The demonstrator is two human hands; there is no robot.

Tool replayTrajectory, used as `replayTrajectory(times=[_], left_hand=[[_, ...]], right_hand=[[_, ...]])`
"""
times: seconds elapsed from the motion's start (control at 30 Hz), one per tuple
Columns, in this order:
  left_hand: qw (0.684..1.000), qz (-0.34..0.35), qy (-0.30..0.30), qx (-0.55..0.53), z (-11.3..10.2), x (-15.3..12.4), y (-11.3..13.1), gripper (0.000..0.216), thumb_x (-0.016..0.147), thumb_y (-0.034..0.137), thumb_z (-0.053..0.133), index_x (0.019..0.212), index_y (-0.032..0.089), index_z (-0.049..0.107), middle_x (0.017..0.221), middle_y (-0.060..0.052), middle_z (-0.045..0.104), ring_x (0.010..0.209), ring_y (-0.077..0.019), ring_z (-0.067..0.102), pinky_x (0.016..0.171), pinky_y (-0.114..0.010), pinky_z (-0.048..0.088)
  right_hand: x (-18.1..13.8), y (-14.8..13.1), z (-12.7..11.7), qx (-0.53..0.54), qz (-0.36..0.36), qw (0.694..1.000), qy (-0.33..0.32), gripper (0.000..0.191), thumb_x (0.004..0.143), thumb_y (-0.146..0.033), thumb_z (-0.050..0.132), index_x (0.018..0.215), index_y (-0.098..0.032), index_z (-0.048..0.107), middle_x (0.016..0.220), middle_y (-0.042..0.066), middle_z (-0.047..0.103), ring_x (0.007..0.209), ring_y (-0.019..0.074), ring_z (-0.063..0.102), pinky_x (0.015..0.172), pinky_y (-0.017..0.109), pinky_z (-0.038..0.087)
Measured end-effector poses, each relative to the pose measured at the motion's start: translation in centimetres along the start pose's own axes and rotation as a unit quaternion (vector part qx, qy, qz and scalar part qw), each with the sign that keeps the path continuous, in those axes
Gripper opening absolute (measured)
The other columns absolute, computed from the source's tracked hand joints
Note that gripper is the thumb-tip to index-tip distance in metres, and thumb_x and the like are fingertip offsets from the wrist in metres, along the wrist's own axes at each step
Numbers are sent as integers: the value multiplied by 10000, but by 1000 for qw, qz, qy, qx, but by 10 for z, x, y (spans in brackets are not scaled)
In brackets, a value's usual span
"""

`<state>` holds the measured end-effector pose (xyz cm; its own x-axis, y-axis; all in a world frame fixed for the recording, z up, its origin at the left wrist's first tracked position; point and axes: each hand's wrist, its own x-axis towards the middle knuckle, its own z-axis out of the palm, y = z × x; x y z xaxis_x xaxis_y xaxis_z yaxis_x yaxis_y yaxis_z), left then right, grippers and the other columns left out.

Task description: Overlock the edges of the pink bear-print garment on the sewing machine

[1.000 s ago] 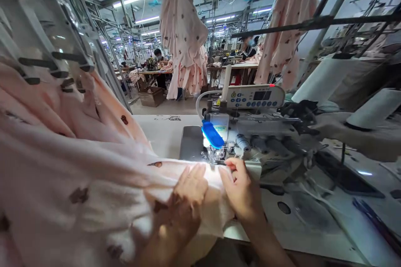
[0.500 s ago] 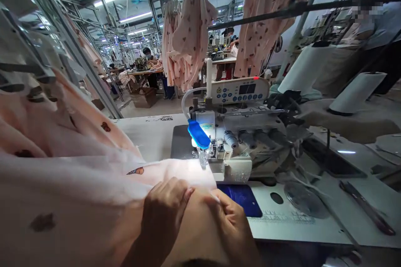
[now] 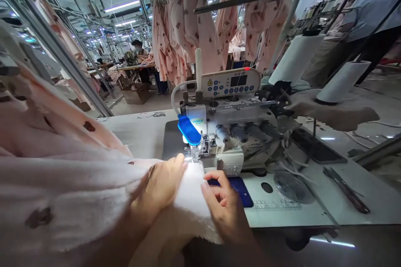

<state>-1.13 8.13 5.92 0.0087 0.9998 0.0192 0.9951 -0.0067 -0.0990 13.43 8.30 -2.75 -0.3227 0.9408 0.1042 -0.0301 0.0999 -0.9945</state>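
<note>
Pink fabric (image 3: 78, 183) w/ small dark prints lay bunched across the table (image 3: 140, 129) from the left, its pale leading edge lit under the presser foot (image 3: 196, 152) of the sewing machine (image 3: 225, 133). Left hand (image 3: 159, 185) lay flat on top of the cloth, palm down, fingers together and pointed at the needle area, pressing rather than gripping; fingertips were just beside the foot. Right hand (image 3: 224, 202) sat at the cloth's right edge, fingers curled, thumb & index pinching that edge close to the machine's front cover; rest of the grip was hidden by the hand itself. Blue guard (image 3: 189, 129) stuck out over the needle, and a blue plate (image 3: 239, 185) showed on the table just right of the right hand. Control panel (image 3: 232, 83) w/ buttons & a small display sat on top of the machine. Two white thread cones (image 3: 341, 81) stood behind it, at right. Dark scissors (image 3: 346, 190) lay on the table far right, well apart from both hands. More pink garments (image 3: 188, 21) hung from overhead rails in the bkgd, w/ another person (image 3: 138, 50) seated at a distant bench.
</note>
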Motion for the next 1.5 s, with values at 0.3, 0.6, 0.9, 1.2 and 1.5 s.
replayTrajectory(times=[0.3, 0.6, 0.9, 1.2, 1.5], left_hand=[[998, 32, 18, 54, 6, 20, 2, 234, 956, 207, 316, 908, 188, 544, 671, -46, 678, 576, -244, 661, 468, -274, 352], [978, 138, 156, -6, 22, -7, -6, 411, 969, 414, 308, 1193, 149, 529, 1043, -104, 664, 942, -234, 641, 847, -387, 494], [852, 249, 379, -260, 61, -53, 20, 178, 755, 44, 600, 904, 141, 589, 643, -10, 545, 614, -139, 461, 618, -287, 374], [877, 171, 379, -242, 63, -81, 29, 234, 806, 74, 578, 1013, 163, 642, 814, -57, 552, 767, -156, 511, 697, -295, 424], [863, 191, 412, -222, 72, -90, 35, 276, 809, 51, 584, 1043, 187, 636, 764, -20, 611, 712, -123, 548, 722, -283, 437]], right_hand=[[16, -13, -9, 47, 66, 996, -39, 469, 837, -436, 470, 1141, -99, 591, 585, -4, 487, 483, 115, 362, 439, 212, 259], [0, 5, -2, 73, 35, 997, -7, 466, 853, -463, 515, 1198, -181, 377, 539, -27, 537, 430, 138, 452, 397, 199, 319], [-12, 26, 0, -13, -53, 997, 53, 305, 750, -316, 653, 1012, -175, 586, 985, 77, 613, 903, 233, 581, 780, 310, 501], [-51, -7, -13, 17, 67, 993, -96, 354, 847, -473, 583, 686, -158, 576, 671, -6, 518, 682, 159, 478, 608, 205, 407], [-62, -19, -25, 122, 138, 969, -162, 331, 842, -479, 538, 806, -183, 682, 695, 21, 575, 766, 205, 564, 688, 260, 462]])
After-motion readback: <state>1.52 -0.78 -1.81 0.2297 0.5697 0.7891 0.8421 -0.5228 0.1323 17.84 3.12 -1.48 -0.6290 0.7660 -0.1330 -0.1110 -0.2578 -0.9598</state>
